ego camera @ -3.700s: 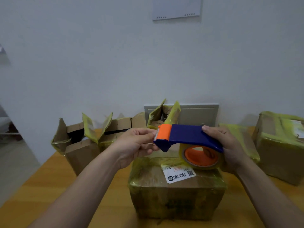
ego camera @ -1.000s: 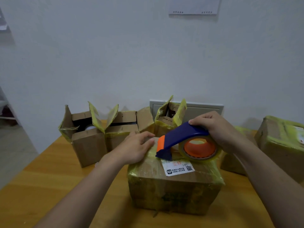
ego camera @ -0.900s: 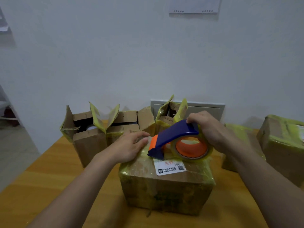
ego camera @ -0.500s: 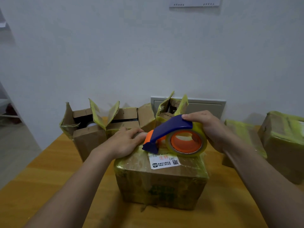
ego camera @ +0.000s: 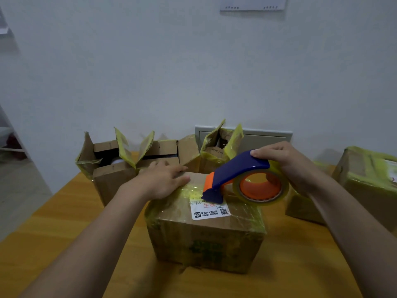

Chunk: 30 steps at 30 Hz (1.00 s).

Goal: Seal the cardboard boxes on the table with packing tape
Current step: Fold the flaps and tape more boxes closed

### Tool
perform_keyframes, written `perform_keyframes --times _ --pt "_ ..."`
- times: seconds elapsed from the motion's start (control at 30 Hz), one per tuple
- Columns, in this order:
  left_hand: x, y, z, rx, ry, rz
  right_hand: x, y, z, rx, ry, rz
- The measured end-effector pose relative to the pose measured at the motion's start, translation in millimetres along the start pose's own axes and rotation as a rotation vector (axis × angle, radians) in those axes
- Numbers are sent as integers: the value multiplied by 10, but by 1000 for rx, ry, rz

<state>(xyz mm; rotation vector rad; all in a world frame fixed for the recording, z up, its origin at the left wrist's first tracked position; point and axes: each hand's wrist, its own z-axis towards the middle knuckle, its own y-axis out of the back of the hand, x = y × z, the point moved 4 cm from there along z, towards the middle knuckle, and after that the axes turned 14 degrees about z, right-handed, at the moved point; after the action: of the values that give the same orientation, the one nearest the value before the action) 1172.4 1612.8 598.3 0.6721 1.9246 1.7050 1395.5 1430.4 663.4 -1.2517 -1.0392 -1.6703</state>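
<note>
Fingers (ego camera: 263, 151) of the right hand (ego camera: 287, 166) curl over the back of the dispenser (ego camera: 236, 172), gripping its smooth blue plastic arch. The wrist is raised and the forearm comes in from the lower right. The dispenser's orange nose and blue foot rest on top of the box (ego camera: 204, 239), at the upper edge of a white printed label (ego camera: 209, 210). The tape roll (ego camera: 261, 188) (clear yellowish film on an orange hub) sits under the arch, tilted up above the box's right half.

The left hand (ego camera: 163, 181) lies palm down on the box's top left corner. Its fingers (ego camera: 178, 169) are straight and lightly spread, pressing on glossy, wrinkled tape and holding nothing.

The box is squat brown cardboard with its edges wrapped in crinkled yellow tape. It sits in the middle of the orange wood-grain table (ego camera: 64, 222). Behind it stand open boxes (ego camera: 111, 168) with ragged, taped flaps upright. A taped box (ego camera: 369, 179) sits at the right.
</note>
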Motion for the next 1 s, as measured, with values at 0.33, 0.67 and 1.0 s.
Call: perform_keyframes --times 0.33,0.67,1.0 --pt "-396 -138 29 -59 -87 113 37 47 -74 48 -26 29" --pt "-614 2 35 -23 -75 173 15 450 -272 -108 -1 -23" --pt "-894 -205 33 -56 -154 120 -84 607 -337 -93 -63 81"
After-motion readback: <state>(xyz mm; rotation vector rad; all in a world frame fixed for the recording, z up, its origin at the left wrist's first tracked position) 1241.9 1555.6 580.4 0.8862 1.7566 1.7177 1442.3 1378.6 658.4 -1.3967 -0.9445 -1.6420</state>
